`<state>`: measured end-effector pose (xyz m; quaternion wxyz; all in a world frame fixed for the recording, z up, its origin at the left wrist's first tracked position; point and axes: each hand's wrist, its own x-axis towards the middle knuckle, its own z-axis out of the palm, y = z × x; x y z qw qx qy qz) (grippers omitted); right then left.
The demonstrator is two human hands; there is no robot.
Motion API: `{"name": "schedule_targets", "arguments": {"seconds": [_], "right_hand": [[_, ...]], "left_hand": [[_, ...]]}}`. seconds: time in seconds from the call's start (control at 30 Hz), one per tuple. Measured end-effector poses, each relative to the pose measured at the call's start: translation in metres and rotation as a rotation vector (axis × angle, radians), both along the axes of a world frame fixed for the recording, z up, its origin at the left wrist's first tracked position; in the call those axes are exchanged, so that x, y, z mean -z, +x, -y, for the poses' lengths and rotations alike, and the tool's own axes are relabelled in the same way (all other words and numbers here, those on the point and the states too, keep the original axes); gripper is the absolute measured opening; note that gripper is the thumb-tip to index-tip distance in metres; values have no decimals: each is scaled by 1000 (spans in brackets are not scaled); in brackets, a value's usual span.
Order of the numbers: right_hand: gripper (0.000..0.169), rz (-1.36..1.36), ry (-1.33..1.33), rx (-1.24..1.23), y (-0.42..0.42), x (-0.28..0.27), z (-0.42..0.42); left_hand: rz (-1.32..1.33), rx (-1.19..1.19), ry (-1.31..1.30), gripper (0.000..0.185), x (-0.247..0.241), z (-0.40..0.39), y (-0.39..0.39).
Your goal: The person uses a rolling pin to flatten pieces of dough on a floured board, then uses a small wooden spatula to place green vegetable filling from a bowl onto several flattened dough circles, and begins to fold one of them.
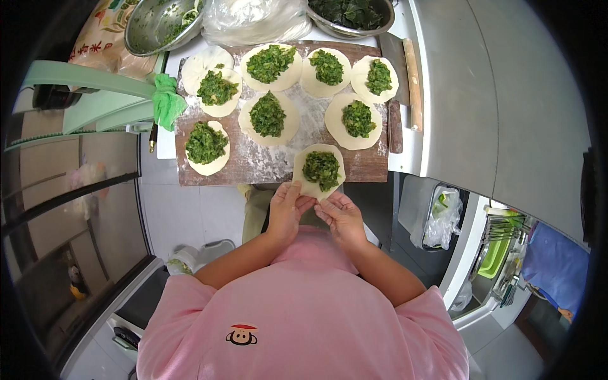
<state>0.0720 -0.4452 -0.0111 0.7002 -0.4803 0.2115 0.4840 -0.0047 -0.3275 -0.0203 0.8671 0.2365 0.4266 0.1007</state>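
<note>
Both hands pinch the near edge of one round dough wrapper [308,187], which carries a mound of chopped green filling [321,170]. My left hand [285,211] grips the wrapper's left near side between thumb and fingers. On the near right side, my right hand [343,216] holds the rim by its fingertips. The wrapper's far part overlaps the front edge of a floured wooden board [308,123]; whether it rests there, I cannot tell. Several other flat wrappers topped with the same filling lie on the board, among them one straight ahead [247,114] and one at front left [209,170].
A cleaver [396,71] and a wooden rolling pin [412,85] lie along the board's right side. Behind stand a steel bowl with filling remnants [142,28], a clear plastic bag [251,23] and a bowl of dark leaves [346,14]. A green cloth [167,102] hangs at left.
</note>
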Motion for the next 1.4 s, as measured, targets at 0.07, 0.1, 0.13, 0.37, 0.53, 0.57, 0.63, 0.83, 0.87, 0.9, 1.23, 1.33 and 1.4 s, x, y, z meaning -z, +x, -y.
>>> {"name": "schedule_targets", "arguments": {"seconds": [0.07,0.1,0.13,0.37,0.53,0.57,0.63,0.83,0.87,0.9,1.23,1.33,1.4], "right_hand": [[18,-14,-2,-52,-2,-3,-2],[17,-40,36,10,-1,-2,-2],[17,-67,74,72,3,0,-1],[17,25,119,133,4,12,-5],[17,55,137,83,1,9,-5],[18,70,134,79,1,8,-5],[19,86,116,114,2,4,-9],[33,66,71,102,7,5,-22],[35,45,75,108,8,4,-25],[40,0,93,57,9,13,-21],[70,-225,314,-197,7,6,-19],[71,-254,377,-201,4,-6,-14],[71,-251,426,-207,6,-16,-13]], "left_hand": [[-48,-50,-35,23,-11,-2,-1],[-39,-65,-29,23,-10,-3,-5],[-29,-81,-23,23,-8,-3,-9],[19,-97,-27,29,-11,-4,-10],[-45,70,-1,39,-10,-11,-9],[-61,117,28,42,-8,-12,-9],[-74,153,-9,43,-9,-14,-7],[-134,83,-23,42,2,-13,-6],[-148,83,19,41,5,-12,-7],[-134,99,86,40,7,-11,-9],[-230,422,769,35,-7,-12,-31],[-215,568,901,36,-30,-26,-35],[-149,647,872,38,-48,-38,-38]]}}
